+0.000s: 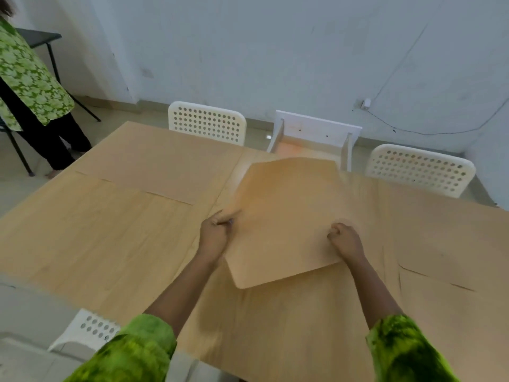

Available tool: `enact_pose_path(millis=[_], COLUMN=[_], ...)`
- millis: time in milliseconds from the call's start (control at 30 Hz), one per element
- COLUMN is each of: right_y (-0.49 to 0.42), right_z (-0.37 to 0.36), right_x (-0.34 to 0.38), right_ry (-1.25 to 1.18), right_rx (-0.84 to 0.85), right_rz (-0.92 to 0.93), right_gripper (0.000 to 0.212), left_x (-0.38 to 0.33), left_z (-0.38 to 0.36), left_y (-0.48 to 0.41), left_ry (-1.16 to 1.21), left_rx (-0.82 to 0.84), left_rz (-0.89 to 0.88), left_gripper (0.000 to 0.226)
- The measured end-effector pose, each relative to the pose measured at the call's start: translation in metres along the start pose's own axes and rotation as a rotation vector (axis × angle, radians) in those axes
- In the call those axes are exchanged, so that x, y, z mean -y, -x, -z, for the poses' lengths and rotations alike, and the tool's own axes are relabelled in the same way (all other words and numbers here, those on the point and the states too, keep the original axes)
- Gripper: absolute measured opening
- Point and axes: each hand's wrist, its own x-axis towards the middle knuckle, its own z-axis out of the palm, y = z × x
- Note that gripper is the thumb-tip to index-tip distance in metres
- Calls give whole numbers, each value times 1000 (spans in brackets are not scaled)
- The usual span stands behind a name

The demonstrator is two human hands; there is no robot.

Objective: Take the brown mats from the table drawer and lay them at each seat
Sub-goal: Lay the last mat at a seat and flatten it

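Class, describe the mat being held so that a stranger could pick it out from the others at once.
Start at the light wooden table, then find the open white drawer on its far side. Just before it lies the thin tan rectangular mat, held by the left hand and right hand. Unlike the flat mats, it sits skewed and raised.

Both forearms are bare from wrist to near the elbow. Above that, each arm wears a loose sleeve, the left sleeve (143, 346) and right sleeve (407, 351) alike in bright green mottled with darker green, possibly a leaf or floral print, though blur hides the pattern.
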Motion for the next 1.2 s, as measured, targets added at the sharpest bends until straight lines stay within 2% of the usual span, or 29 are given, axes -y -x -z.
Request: enact_pose_path(millis=[67,200,367,433,533,600,733,1033,1200], right_y=[-8,-12,13,28,58,84,134,188,200], right_z=[5,14,8,-3,-27,-49,-84,-139,-168], right_x=[-2,5,29,43,60,73,116,177,204], right_ry=[35,-23,-426,-535,-657,-786,-968,-1077,-1080], right_rx=[-38,-68,-89,-54,-4,-28,-33,-43,-27], right_rz=[-11,-60,-167,-198,-178,-199,-199,-209,-210], right_gripper=[30,41,57,50,22,10,22,22,23], left_x=[-14,-34,-45,-47,-50,-54,-63,-81,-77], left_z=[23,73,143,176,224,260,329,415,448], left_y=[-8,-18,-27,-31,-36,-37,-38,-43,-39], left_ry=[82,175,193,184,149,115,47,-7,-51], left_rx=[5,118,150,146,161,194,234,195,239], left_rz=[-8,4,19,18,9,18,35,79,70], left_gripper=[29,16,16,15,16,16,14,11,29])
